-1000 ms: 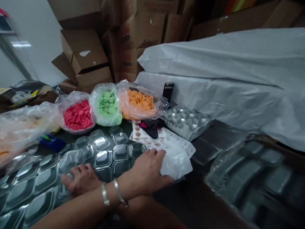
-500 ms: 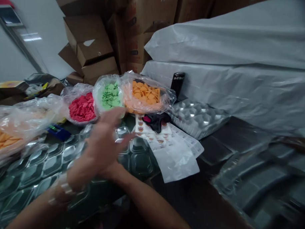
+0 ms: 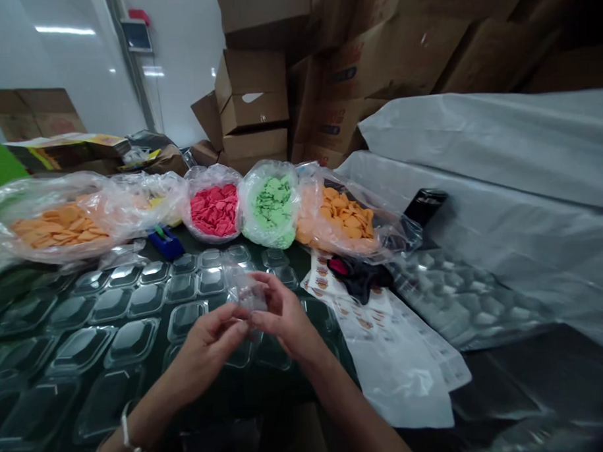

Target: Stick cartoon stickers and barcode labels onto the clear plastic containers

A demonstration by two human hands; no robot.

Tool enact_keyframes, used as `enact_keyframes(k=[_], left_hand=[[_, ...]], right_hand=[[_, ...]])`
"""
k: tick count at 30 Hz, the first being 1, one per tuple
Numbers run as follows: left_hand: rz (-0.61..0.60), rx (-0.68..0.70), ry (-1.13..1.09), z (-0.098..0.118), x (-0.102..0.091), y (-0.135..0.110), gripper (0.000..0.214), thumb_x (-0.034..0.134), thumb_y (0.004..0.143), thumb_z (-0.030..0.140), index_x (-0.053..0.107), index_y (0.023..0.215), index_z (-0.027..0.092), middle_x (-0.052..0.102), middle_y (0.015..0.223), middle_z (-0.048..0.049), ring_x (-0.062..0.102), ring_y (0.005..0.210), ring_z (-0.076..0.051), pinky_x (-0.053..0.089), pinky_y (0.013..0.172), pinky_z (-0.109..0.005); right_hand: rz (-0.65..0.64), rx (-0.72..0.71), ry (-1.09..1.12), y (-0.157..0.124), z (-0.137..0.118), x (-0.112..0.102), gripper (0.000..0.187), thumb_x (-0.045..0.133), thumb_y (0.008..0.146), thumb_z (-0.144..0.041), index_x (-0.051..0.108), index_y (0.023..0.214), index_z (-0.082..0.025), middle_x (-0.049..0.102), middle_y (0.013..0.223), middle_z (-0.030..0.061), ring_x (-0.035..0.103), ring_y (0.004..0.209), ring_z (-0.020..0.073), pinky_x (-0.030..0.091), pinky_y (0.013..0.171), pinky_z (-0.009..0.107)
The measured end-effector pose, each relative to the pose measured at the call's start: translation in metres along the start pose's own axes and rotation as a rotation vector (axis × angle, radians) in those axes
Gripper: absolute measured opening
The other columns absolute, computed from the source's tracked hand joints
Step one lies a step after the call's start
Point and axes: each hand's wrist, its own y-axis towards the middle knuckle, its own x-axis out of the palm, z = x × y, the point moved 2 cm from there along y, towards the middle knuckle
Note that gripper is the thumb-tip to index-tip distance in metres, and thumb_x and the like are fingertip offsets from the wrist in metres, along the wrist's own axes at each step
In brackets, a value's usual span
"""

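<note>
My left hand point(image 3: 211, 338) and my right hand point(image 3: 287, 315) meet over the middle of the table. Between them is a small clear plastic container point(image 3: 249, 292), its outline faint and partly covered by fingers. The right thumb and fingers close on its right side, while the left fingers pinch its lower left edge. Below and around my hands stand rows of clear plastic containers point(image 3: 146, 299) on the dark green table surface.
Along the back are plastic bags of orange pieces point(image 3: 348, 214), green pieces point(image 3: 272, 204) and red pieces point(image 3: 214, 212). A blue tape dispenser point(image 3: 166, 242) stands before them. Sticker sheets point(image 3: 400, 361) and a black item point(image 3: 360, 280) lie right. Cardboard boxes point(image 3: 255, 112) rise behind.
The view has swung left, so things appear farther right. My hands, crossed and blurred before, are now side by side with a clear container between them.
</note>
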Motion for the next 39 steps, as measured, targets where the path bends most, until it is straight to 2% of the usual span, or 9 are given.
enact_keyframes(k=[4, 7, 11, 17, 24, 27, 31, 35, 39], left_hand=[[-0.075, -0.001, 0.038, 0.01, 0.014, 0.013, 0.018, 0.063, 0.076, 0.024, 0.065, 0.092, 0.016, 0.06, 0.076, 0.0001, 0.049, 0.067, -0.012, 0.041, 0.062, -0.023], [-0.207, -0.116, -0.224, 0.008, 0.016, 0.022, 0.032, 0.067, 0.072, 0.032, 0.065, 0.099, 0.014, 0.057, 0.073, 0.0002, 0.046, 0.061, -0.009, 0.037, 0.056, -0.02], [-0.116, -0.191, -0.511, 0.0, 0.012, 0.026, 0.031, 0.073, 0.064, 0.033, 0.068, 0.085, 0.011, 0.059, 0.072, -0.0007, 0.046, 0.055, -0.007, 0.037, 0.055, -0.02], [-0.049, -0.171, -0.582, -0.018, 0.003, 0.011, 0.018, 0.072, 0.068, 0.03, 0.07, 0.073, 0.012, 0.061, 0.064, -0.0013, 0.043, 0.049, -0.005, 0.033, 0.05, -0.019], [0.11, -0.171, -0.549, -0.027, -0.035, -0.006, 0.016, 0.077, 0.066, 0.028, 0.069, 0.072, 0.015, 0.057, 0.061, 0.0012, 0.043, 0.048, -0.005, 0.032, 0.047, -0.016], [0.207, -0.154, -0.516, -0.035, -0.039, -0.002, 0.018, 0.076, 0.069, 0.031, 0.069, 0.076, 0.017, 0.057, 0.061, 0.0012, 0.047, 0.052, -0.007, 0.037, 0.051, -0.017], [0.246, -0.199, -0.506, -0.044, -0.035, 0.001, 0.021, 0.077, 0.069, 0.033, 0.069, 0.078, 0.016, 0.059, 0.06, 0.0006, 0.052, 0.056, -0.009, 0.042, 0.055, -0.018], [0.243, -0.286, -0.636, -0.045, -0.038, -0.003, 0.032, 0.078, 0.067, 0.042, 0.07, 0.079, 0.013, 0.065, 0.069, -0.0047, 0.059, 0.061, -0.014, 0.047, 0.058, -0.022], [0.328, -0.293, -0.695, -0.05, -0.065, -0.015, 0.038, 0.075, 0.07, 0.047, 0.069, 0.083, 0.012, 0.066, 0.068, -0.0056, 0.062, 0.06, -0.015, 0.048, 0.055, -0.023]], right_hand=[[0.06, 0.008, -0.161, -0.006, -0.008, -0.025, 0.061, 0.074, 0.064, -0.034, 0.049, 0.118, -0.024, 0.06, 0.109, 0.0059, 0.059, 0.104, 0.0236, 0.052, 0.084, 0.037], [0.076, -0.056, -0.534, -0.008, -0.015, -0.035, 0.063, 0.076, 0.065, -0.031, 0.049, 0.122, -0.026, 0.057, 0.119, 0.0071, 0.054, 0.112, 0.0253, 0.048, 0.092, 0.04], [-0.071, -0.169, -0.834, -0.001, -0.026, -0.034, 0.064, 0.073, 0.067, -0.025, 0.046, 0.126, -0.026, 0.055, 0.125, 0.0082, 0.057, 0.108, 0.0249, 0.049, 0.091, 0.04], [-0.202, -0.079, -0.664, -0.004, -0.044, -0.049, 0.055, 0.069, 0.072, -0.036, 0.048, 0.122, -0.022, 0.06, 0.114, 0.01, 0.06, 0.104, 0.0255, 0.051, 0.088, 0.038], [-0.013, -0.115, -0.576, -0.012, -0.083, -0.134, 0.057, 0.062, 0.075, -0.061, 0.05, 0.119, -0.027, 0.061, 0.111, 0.0114, 0.064, 0.096, 0.0279, 0.056, 0.077, 0.039], [0.065, -0.122, -1.067, 0.017, -0.071, -0.16, 0.063, 0.071, 0.071, -0.042, 0.047, 0.126, -0.023, 0.058, 0.12, 0.0138, 0.059, 0.107, 0.0301, 0.05, 0.09, 0.045], [-0.183, -0.083, -1.633, 0.058, -0.023, -0.185, 0.06, 0.069, 0.061, -0.016, 0.056, 0.12, -0.014, 0.055, 0.125, 0.0162, 0.052, 0.117, 0.0289, 0.042, 0.101, 0.041], [-0.279, 0.032, -1.732, 0.076, 0.016, -0.211, 0.064, 0.063, 0.055, -0.004, 0.059, 0.118, -0.01, 0.057, 0.124, 0.0196, 0.055, 0.115, 0.0307, 0.043, 0.098, 0.04], [-0.327, 0.028, -1.729, 0.082, 0.017, -0.216, 0.057, 0.055, 0.065, -0.002, 0.058, 0.122, -0.006, 0.054, 0.128, 0.0225, 0.054, 0.117, 0.0306, 0.043, 0.098, 0.039]])
